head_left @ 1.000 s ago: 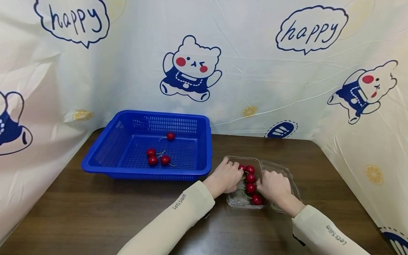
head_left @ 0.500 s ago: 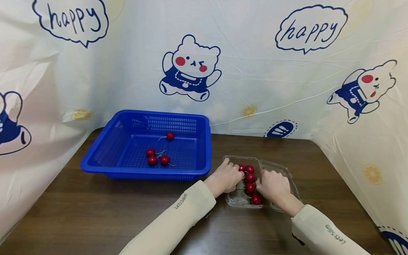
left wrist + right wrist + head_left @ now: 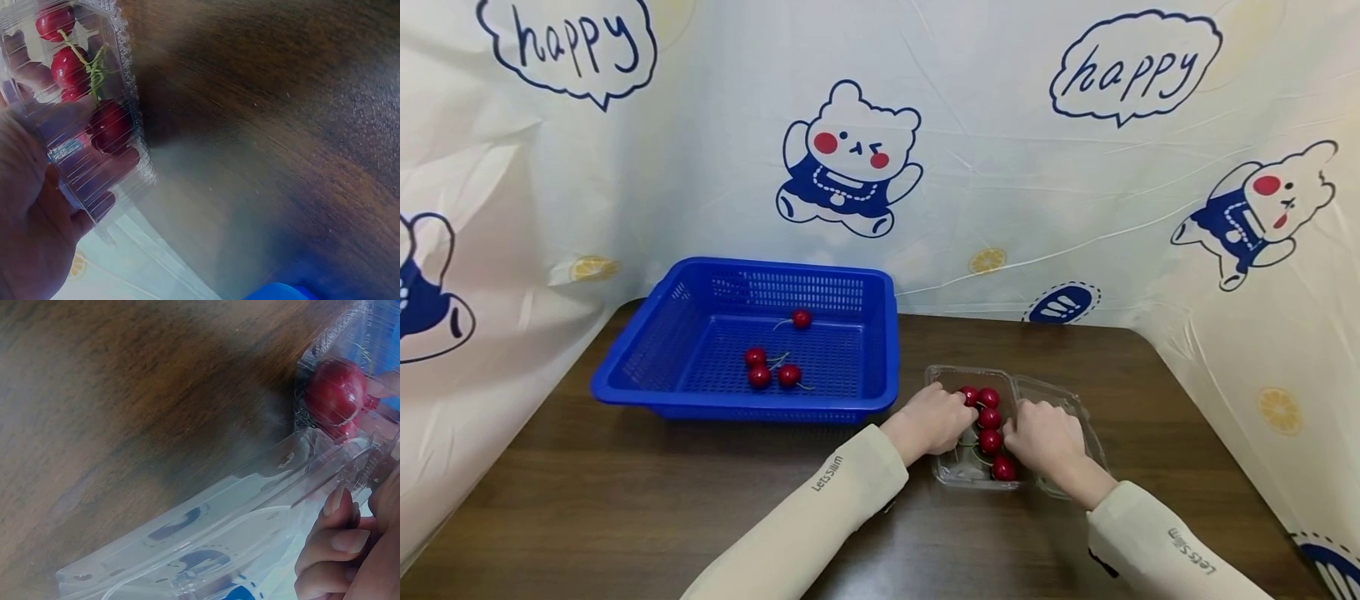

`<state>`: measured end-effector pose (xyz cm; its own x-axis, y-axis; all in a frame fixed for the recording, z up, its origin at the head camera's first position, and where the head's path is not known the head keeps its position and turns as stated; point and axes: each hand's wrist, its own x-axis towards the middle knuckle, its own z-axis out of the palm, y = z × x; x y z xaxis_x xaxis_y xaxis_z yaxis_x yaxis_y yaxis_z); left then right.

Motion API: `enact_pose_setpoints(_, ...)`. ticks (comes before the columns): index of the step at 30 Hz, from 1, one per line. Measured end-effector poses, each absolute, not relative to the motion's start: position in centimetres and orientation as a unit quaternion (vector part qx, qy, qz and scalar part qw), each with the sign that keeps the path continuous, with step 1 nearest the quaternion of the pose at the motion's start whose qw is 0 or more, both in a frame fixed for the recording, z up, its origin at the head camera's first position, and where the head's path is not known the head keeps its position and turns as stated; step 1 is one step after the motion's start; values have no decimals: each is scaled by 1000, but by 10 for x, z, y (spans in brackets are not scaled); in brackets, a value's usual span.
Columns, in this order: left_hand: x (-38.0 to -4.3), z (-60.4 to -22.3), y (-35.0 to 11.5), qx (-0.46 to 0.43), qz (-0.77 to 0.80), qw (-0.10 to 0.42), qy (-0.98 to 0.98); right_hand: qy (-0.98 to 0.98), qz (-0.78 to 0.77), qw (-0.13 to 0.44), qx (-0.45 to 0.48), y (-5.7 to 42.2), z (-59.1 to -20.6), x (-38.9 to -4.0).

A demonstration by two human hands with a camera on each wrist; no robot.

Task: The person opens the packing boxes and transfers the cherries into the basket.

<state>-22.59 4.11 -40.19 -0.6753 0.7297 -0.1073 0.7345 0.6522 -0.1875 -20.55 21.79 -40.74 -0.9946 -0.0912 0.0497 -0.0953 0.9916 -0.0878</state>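
Note:
A hinged clear plastic box point(image 3: 970, 479) lies open on the table, several red cherries point(image 3: 989, 418) lined up along its right side. My left hand point(image 3: 931, 421) reaches over its left rim; through the plastic in the left wrist view, its finger and thumb lie around a dark red cherry point(image 3: 111, 127) with a green stem. Part of this grasp is hidden. My right hand point(image 3: 1047, 437) grips the box between its base and its folded-out lid point(image 3: 206, 544), thumb and fingers curled on the plastic edge in the right wrist view.
A blue basket point(image 3: 745, 402) with several stemmed cherries point(image 3: 789, 376) inside stands left of the box. The brown table point(image 3: 647, 500) ends at the back against a printed curtain point(image 3: 985, 183).
My left hand's fingers have drawn slightly down and inward from the box's back left rim. My right hand stays on the box, and the basket is unchanged.

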Motion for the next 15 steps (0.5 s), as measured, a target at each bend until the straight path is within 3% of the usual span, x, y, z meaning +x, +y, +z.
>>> enact_pose_setpoints(15,-224,-401,45,404,-114,33,907,-998,48,13,44,218,-407,-207)
